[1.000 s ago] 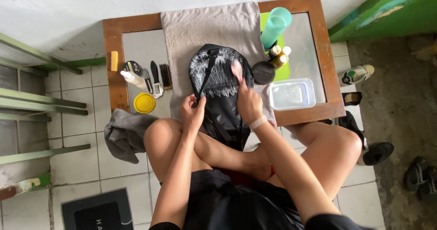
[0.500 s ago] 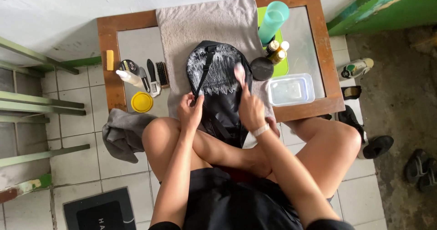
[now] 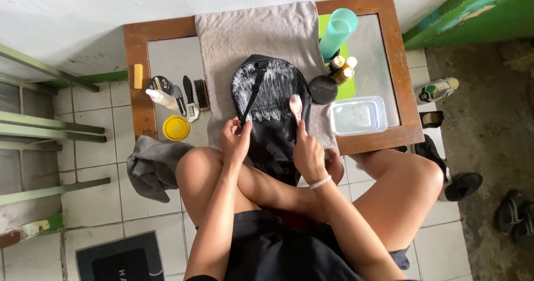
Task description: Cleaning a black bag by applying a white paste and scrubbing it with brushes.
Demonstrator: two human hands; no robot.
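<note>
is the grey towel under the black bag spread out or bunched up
Spread out: the grey towel lies flat across the table, its edges showing around the black bag.

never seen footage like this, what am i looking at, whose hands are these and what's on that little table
There is no machine: one camera on a person's head looks down at their own hands and crossed legs. In front is a low wooden table with a grey towel on it. A black bag, streaked with white foam, lies on the towel. The left hand grips the bag's edge; the right hand holds a small brush against it. Nearby lie more brushes, a yellow lid, a clear tub and a teal bottle.
</note>
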